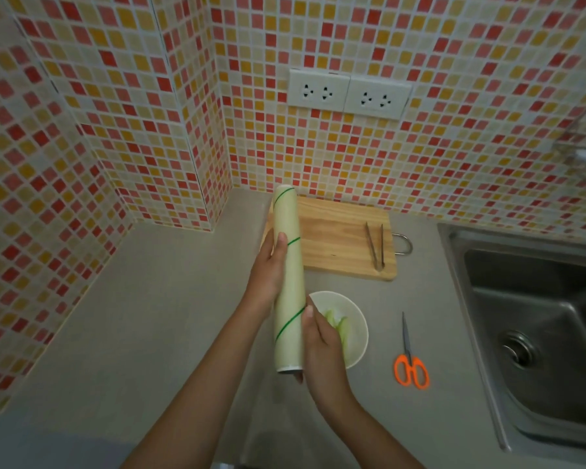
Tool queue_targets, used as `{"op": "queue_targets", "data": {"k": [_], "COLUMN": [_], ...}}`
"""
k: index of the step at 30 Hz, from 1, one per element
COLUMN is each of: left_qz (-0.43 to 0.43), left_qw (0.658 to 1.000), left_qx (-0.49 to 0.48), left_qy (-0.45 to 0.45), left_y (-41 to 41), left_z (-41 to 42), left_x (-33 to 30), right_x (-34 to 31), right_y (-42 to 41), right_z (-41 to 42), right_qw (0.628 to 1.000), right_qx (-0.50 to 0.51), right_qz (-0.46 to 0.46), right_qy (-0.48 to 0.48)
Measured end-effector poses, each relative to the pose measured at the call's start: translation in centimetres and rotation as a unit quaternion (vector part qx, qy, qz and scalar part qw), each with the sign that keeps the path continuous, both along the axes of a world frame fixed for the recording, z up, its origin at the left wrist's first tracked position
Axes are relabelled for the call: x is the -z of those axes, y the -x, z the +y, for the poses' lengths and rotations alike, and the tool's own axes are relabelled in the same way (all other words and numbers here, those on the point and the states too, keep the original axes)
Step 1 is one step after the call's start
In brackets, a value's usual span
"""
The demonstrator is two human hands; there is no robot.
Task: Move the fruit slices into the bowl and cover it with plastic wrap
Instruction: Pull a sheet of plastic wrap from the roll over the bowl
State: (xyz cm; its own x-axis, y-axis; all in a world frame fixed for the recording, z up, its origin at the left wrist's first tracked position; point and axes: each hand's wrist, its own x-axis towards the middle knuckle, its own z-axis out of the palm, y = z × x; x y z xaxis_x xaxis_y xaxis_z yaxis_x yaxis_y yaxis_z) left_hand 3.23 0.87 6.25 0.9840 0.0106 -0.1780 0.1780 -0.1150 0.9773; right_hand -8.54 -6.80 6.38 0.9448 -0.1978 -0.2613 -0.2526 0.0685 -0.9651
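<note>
I hold a long roll of plastic wrap [287, 279], pale with green stripes, above the counter, pointing away from me. My left hand [267, 275] grips its middle from the left. My right hand [322, 346] holds its near end from the right. A thin clear sheet seems to hang below the roll toward me, faint against the counter. A white bowl [356, 336] stands on the counter just right of the roll, partly hidden by my right hand. Pale green fruit slices [340, 324] lie inside it.
A wooden cutting board [335, 238] lies behind the bowl with metal tongs [375, 247] on its right side. Orange-handled scissors [409, 358] lie right of the bowl. A steel sink [535, 326] fills the right. Tiled walls with sockets [347, 94] enclose the corner.
</note>
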Motion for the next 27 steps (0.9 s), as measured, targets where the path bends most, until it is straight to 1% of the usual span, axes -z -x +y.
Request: {"op": "queue_targets", "data": {"k": [2,5,7,8,10,11,13,15,22,25,27], "left_qz": [-0.004,0.012,0.011,0.004,-0.014,-0.021,-0.026,-0.027,-0.030,-0.030,-0.030], "left_qw": [0.999,0.996,0.994,0.995,0.996,0.996,0.997,0.997,0.997,0.997,0.997], "left_qx": [-0.001,-0.012,-0.024,-0.022,-0.006,-0.003,0.000,0.007,0.006,0.011,0.012], "left_qy": [0.038,0.091,0.104,0.102,0.092,0.086,0.074,0.067,0.072,0.070,0.070], "left_y": [0.3,0.7,0.9,1.1,1.7,2.0,2.7,3.3,5.1,5.5,5.7], "left_z": [0.0,0.1,0.3,0.3,0.1,0.0,-0.3,-0.6,-0.7,-0.4,-0.2], "left_x": [-0.2,-0.8,-0.9,-0.9,-1.0,-1.0,-0.9,-0.6,0.2,0.3,0.4], "right_x": [0.1,0.3,-0.1,-0.4,-1.3,-1.9,-3.0,-3.7,-3.7,-3.2,-3.0], "right_y": [0.3,0.3,-0.7,-1.5,-3.9,-5.1,-7.1,-8.4,-9.5,-9.6,-9.9], "right_z": [0.0,-0.6,-1.3,-1.8,-2.9,-3.5,-4.1,-4.4,-4.0,-3.9,-3.9], "right_qw": [1.000,0.999,0.998,0.998,0.996,0.995,0.991,0.984,0.962,0.967,0.978], "right_qx": [0.005,0.006,0.007,0.029,0.085,0.097,0.086,0.082,0.136,0.131,0.118], "right_qz": [-0.019,-0.036,-0.044,-0.041,-0.009,0.021,0.095,0.133,0.140,0.131,0.127], "right_qy": [-0.001,0.003,0.040,0.044,0.013,-0.004,-0.044,-0.090,-0.192,-0.174,-0.120]}}
